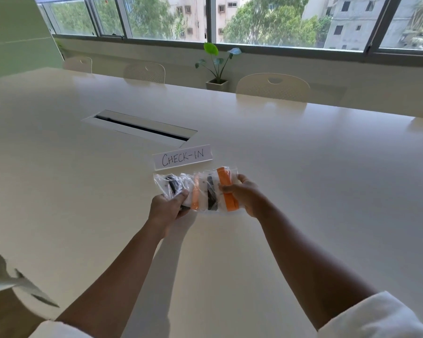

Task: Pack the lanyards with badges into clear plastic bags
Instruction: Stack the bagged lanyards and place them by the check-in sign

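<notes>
Just in front of the handwritten "CHECK-IN" sign (182,157), on the near side of it, a row of clear plastic bags (200,191) lies overlapping on the white table (303,167), each with an orange or black lanyard and a badge inside. The left hand (167,207) pinches the bag at the left end of the row, thumb curled over its top. The right hand (242,193) grips the right-end bag, the one with the broad orange lanyard (226,189), fingers wrapped behind it. Held from both ends like this, the bags seem to be getting squared up below the sign, suggesting packing is largely done.
</notes>
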### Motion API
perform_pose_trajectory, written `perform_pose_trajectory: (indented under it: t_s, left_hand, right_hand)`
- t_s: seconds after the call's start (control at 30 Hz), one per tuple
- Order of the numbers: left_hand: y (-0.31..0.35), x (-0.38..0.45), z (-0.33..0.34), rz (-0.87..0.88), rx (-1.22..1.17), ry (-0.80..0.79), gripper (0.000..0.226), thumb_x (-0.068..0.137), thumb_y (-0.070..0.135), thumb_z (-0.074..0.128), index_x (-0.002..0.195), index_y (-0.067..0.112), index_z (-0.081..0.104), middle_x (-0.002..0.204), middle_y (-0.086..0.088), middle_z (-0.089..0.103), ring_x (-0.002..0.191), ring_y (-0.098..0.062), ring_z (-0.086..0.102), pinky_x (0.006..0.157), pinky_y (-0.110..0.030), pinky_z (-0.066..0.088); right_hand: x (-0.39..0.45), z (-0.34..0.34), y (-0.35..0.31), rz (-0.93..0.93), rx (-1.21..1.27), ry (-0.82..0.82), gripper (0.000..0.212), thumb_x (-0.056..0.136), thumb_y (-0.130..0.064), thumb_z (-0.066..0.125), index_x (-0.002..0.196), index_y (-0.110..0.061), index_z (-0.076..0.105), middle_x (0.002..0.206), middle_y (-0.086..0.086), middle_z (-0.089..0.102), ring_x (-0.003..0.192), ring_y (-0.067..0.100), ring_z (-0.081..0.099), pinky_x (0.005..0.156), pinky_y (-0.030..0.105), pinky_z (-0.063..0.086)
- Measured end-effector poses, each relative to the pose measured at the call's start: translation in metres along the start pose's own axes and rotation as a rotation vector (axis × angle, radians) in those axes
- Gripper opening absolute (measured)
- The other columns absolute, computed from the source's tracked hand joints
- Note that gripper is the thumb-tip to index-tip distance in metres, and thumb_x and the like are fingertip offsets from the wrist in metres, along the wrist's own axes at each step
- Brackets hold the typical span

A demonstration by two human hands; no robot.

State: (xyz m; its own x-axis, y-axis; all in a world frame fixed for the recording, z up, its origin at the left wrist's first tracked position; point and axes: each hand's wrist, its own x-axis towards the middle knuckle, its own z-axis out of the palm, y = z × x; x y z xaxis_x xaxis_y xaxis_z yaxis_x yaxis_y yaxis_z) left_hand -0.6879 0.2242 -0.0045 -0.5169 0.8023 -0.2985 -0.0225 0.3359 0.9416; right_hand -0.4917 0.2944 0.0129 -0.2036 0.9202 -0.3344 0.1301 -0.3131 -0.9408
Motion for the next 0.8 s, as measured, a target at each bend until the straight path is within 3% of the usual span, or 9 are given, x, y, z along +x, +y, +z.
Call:
perform_pose_trajectory:
  t_s: [0.1,0.23,0.37,0.53,0.7,0.8]
  left_hand:
    - [0.002,0.022,-0.003,0.025,0.153,0.057,0.04,0.079,0.045,0.078,0.078,0.008,0.062,0.083,-0.011,0.068,0.077,-0.026,0.066,0.079,-0.042,0.058]
    - [0.005,0.039,-0.007,0.04,0.218,0.071,0.048,0.073,0.054,0.077,0.083,0.008,0.068,0.085,-0.011,0.071,0.08,-0.028,0.069,0.078,-0.042,0.057]
    - [0.004,0.051,-0.011,0.071,0.35,0.086,0.051,0.077,0.056,0.073,0.094,0.009,0.066,0.092,-0.009,0.071,0.082,-0.025,0.066,0.072,-0.034,0.054]
    - [0.007,0.057,-0.016,0.104,0.592,0.124,0.077,0.079,0.06,0.07,0.127,0.006,0.046,0.113,-0.011,0.063,0.104,-0.031,0.061,0.082,-0.034,0.047]
    - [0.002,0.055,-0.014,0.204,0.71,0.192,0.094,0.075,0.064,0.069,0.143,0.012,0.031,0.132,-0.014,0.049,0.117,-0.035,0.056,0.09,-0.039,0.047]
    - [-0.003,0.054,-0.012,0.274,0.759,0.233,0.1,0.073,0.066,0.068,0.146,0.017,0.023,0.131,-0.012,0.035,0.124,-0.035,0.044,0.091,-0.042,0.046]
  right_hand:
    - [0.02,0.01,-0.005,0.005,-0.052,0.042,0.049,0.078,-0.017,0.079,0.119,-0.013,0.051,0.108,0.009,0.062,0.095,0.025,0.064,0.076,0.036,0.056]
    - [0.045,0.02,-0.007,0.009,-0.085,0.053,0.049,0.076,-0.018,0.081,0.118,-0.01,0.055,0.109,0.012,0.065,0.096,0.026,0.067,0.084,0.039,0.058]
    - [0.061,0.028,-0.012,0.007,-0.12,0.058,0.042,0.075,-0.015,0.081,0.11,-0.01,0.059,0.106,0.013,0.067,0.093,0.027,0.069,0.08,0.037,0.059]
    - [0.078,0.032,-0.015,0.042,-0.194,0.132,0.039,0.072,-0.013,0.079,0.107,-0.009,0.061,0.102,0.013,0.067,0.087,0.026,0.069,0.073,0.036,0.059]
    - [0.084,0.032,-0.015,0.028,-0.329,0.254,0.034,0.067,-0.02,0.075,0.097,-0.011,0.064,0.096,0.012,0.067,0.085,0.026,0.067,0.075,0.041,0.061]
    - [0.081,0.035,-0.014,-0.011,-0.416,0.325,0.042,0.069,-0.023,0.069,0.109,-0.011,0.061,0.107,0.012,0.063,0.093,0.026,0.064,0.079,0.036,0.058]
